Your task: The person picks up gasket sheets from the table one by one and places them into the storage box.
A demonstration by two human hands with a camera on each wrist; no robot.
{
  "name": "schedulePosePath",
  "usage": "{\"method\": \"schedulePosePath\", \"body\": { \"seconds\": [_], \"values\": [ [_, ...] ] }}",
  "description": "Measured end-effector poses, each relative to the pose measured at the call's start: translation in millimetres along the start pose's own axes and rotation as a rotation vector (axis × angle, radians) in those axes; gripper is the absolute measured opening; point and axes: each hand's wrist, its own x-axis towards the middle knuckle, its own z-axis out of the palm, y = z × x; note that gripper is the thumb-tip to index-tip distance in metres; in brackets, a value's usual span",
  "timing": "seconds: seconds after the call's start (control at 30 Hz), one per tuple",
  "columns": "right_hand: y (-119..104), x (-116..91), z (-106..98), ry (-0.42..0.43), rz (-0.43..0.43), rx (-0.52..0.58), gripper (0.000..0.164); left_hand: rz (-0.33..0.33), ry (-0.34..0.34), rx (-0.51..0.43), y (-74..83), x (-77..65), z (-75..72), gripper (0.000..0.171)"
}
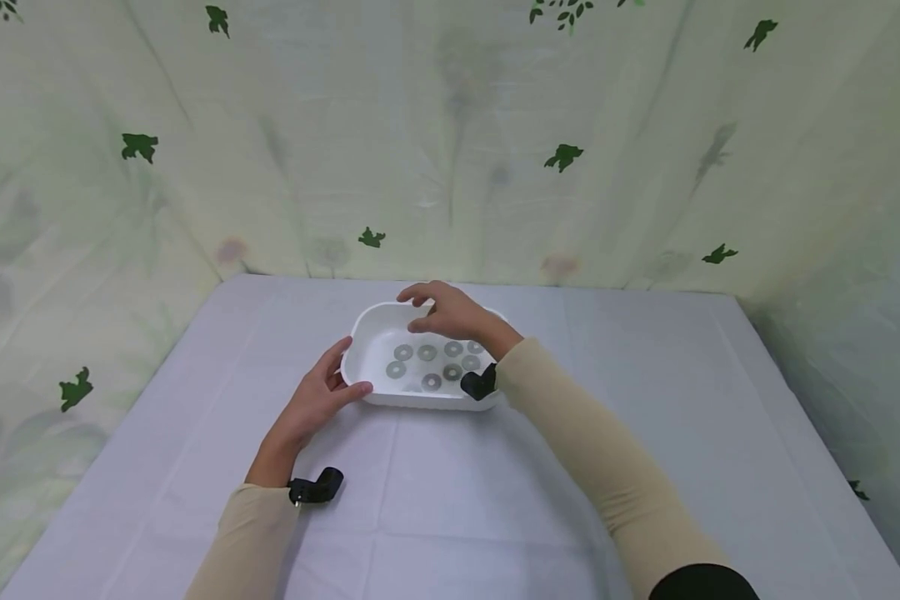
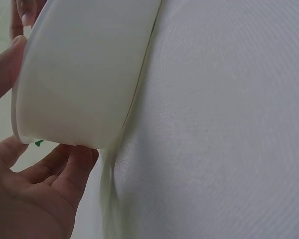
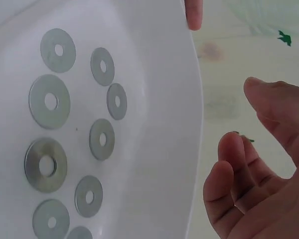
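A white tray (image 1: 390, 400) with rounded corners stands on the table, and several flat metal washers (image 3: 50, 101) lie spread over its floor. One washer (image 3: 46, 165) looks darker and shinier than the others. My left hand (image 1: 318, 396) grips the tray's left end. In the left wrist view its thumb (image 2: 9, 67) lies at the rim and its fingers press the outer wall. Over the far side of the tray hovers my right hand (image 1: 453, 312), fingers loosely bent, thumb apart from them, nothing between them. Its forearm covers the tray's right end in the head view.
A white cloth (image 1: 435, 500) covers the table around the tray. Behind and at both sides hangs a pale curtain (image 1: 420, 150) with green leaf shapes. Black wrist cameras (image 1: 318, 485) sit on both wrists.
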Motion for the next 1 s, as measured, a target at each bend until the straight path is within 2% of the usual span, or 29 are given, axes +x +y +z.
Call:
{"method": "schedulePosePath", "body": {
  "seconds": [0.1,0.2,0.3,0.43,0.57,0.67,0.83,1.0],
  "values": [
    [3,-12,-8,0.004,-0.009,-0.040,0.046,0.000,-0.002,0.003,0.4,0.7,0.1,0.096],
    [7,-36,-18,0.025,-0.031,-0.080,0.042,0.007,-0.010,-0.005,-0.1,2.2,0.9,0.096],
    [14,-69,-29,0.072,-0.085,-0.107,0.040,0.020,-0.015,-0.012,-0.1,3.7,2.1,0.097],
    [31,-121,-41,0.175,-0.108,-0.148,0.033,0.022,-0.014,-0.004,1.8,5.1,2.7,0.097],
    [58,-170,-46,0.297,-0.044,-0.188,0.026,0.004,-0.012,0.015,5.3,5.2,1.8,0.097],
    [80,-197,-43,0.360,0.020,-0.198,0.024,-0.007,-0.007,0.020,6.0,4.0,0.1,0.095],
    [105,-217,-33,0.390,0.057,-0.187,0.025,-0.016,0.003,0.026,2.9,1.9,-1.3,0.096],
    [112,-222,-25,0.380,0.061,-0.180,0.026,-0.037,0.005,0.043,-4.6,-1.0,2.4,0.096]
  ]
}}
